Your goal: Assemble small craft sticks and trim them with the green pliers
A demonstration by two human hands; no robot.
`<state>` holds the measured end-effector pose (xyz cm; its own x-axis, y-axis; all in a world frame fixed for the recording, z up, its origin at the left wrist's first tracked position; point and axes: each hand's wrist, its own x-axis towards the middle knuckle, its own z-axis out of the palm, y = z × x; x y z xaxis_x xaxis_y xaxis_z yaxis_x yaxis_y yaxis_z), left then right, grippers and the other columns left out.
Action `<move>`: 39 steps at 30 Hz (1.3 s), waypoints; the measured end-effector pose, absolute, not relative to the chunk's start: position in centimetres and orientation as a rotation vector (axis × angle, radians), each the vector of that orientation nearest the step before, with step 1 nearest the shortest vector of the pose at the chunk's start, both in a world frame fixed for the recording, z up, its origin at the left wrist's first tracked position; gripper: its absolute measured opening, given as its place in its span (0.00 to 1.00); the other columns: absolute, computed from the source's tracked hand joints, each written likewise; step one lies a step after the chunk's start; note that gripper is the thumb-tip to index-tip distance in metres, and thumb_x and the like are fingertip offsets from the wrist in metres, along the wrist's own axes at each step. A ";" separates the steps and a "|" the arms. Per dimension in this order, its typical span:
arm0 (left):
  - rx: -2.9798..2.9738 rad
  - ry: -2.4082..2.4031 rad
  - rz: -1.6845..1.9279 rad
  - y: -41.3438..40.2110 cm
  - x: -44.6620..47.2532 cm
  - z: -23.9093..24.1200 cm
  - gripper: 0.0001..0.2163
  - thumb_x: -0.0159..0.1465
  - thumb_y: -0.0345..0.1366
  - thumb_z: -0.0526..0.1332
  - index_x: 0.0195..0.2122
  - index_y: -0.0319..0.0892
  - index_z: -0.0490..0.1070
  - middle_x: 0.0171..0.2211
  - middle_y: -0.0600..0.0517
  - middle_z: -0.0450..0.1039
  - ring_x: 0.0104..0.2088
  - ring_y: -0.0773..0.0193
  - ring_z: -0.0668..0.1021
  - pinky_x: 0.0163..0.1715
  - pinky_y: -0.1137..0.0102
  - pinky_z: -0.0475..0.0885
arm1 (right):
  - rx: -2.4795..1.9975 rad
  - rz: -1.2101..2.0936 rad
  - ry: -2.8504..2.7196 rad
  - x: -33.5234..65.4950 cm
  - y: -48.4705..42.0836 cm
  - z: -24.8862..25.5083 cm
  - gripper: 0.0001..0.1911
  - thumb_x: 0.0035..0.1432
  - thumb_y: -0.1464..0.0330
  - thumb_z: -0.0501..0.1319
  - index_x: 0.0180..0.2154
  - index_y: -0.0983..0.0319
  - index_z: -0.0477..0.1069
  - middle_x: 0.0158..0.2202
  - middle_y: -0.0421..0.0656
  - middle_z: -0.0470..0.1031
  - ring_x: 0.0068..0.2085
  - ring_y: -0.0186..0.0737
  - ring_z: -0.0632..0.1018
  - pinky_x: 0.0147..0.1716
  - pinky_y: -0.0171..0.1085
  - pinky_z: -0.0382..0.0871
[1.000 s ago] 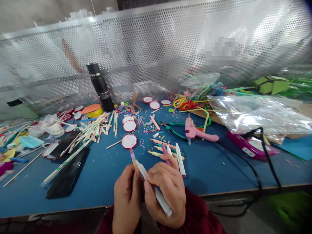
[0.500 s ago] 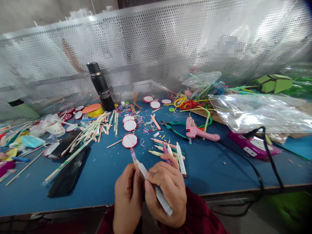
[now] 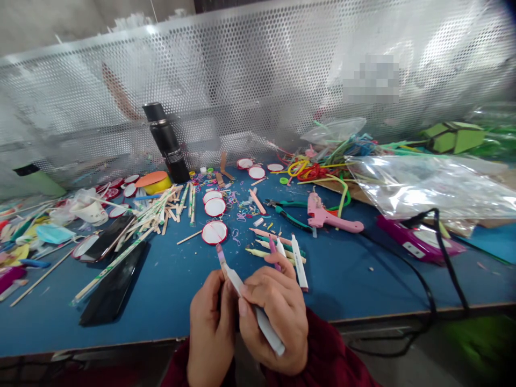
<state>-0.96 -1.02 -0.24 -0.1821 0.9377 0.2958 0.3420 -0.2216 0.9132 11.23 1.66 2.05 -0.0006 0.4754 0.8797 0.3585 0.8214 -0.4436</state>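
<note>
Both hands are close together at the near edge of the blue table (image 3: 169, 290). My right hand (image 3: 274, 317) is closed round a white marker (image 3: 266, 328) whose pinkish tip points away from me. My left hand (image 3: 209, 328) is closed beside it, its fingers pinched on a small thing that I cannot make out, touching the marker's upper part. Just beyond the hands lie several markers (image 3: 282, 250) and a white disc with a red rim (image 3: 214, 233).
A pink glue gun (image 3: 326, 217) and green-handled pliers (image 3: 288, 212) lie to the right of centre. A black flask (image 3: 166, 142) stands at the back. Wooden sticks (image 3: 161, 212) and a black phone (image 3: 108, 293) lie left. A plastic bag (image 3: 427, 185) and black cable (image 3: 439, 247) lie right.
</note>
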 end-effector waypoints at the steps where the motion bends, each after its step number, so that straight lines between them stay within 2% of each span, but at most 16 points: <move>1: 1.546 1.497 1.419 -1.0 -1.0 -0.3 0.14 0.75 0.43 0.55 0.34 0.42 0.69 0.28 0.55 0.71 0.28 0.68 0.72 0.29 0.76 0.68 | -0.670 0.104 -1.617 11.2 1.7 2.1 0.08 0.57 0.77 0.59 0.34 0.58 0.66 0.26 0.33 0.76 0.26 0.33 0.75 0.53 0.50 0.67; 9: 1.617 1.545 1.443 -1.1 -1.0 -0.2 0.17 0.74 0.44 0.55 0.29 0.43 0.65 0.23 0.56 0.68 0.24 0.68 0.69 0.27 0.75 0.66 | -0.651 0.101 -1.648 11.2 1.9 2.5 0.08 0.56 0.77 0.58 0.34 0.58 0.65 0.26 0.33 0.77 0.26 0.33 0.75 0.52 0.48 0.68; 16: 1.573 1.518 1.426 -1.1 -0.8 -0.2 0.15 0.75 0.43 0.54 0.31 0.43 0.67 0.26 0.55 0.69 0.27 0.67 0.70 0.28 0.75 0.66 | -0.666 0.090 -1.625 11.1 1.7 2.3 0.08 0.57 0.77 0.58 0.35 0.58 0.66 0.26 0.34 0.76 0.27 0.33 0.76 0.52 0.49 0.69; 39: 1.569 1.504 1.419 -1.1 -0.9 -0.1 0.14 0.75 0.42 0.55 0.33 0.43 0.69 0.28 0.56 0.69 0.27 0.68 0.70 0.29 0.75 0.67 | -0.681 0.097 -1.604 11.2 1.7 2.2 0.08 0.57 0.77 0.58 0.34 0.58 0.66 0.26 0.34 0.76 0.27 0.33 0.75 0.53 0.51 0.67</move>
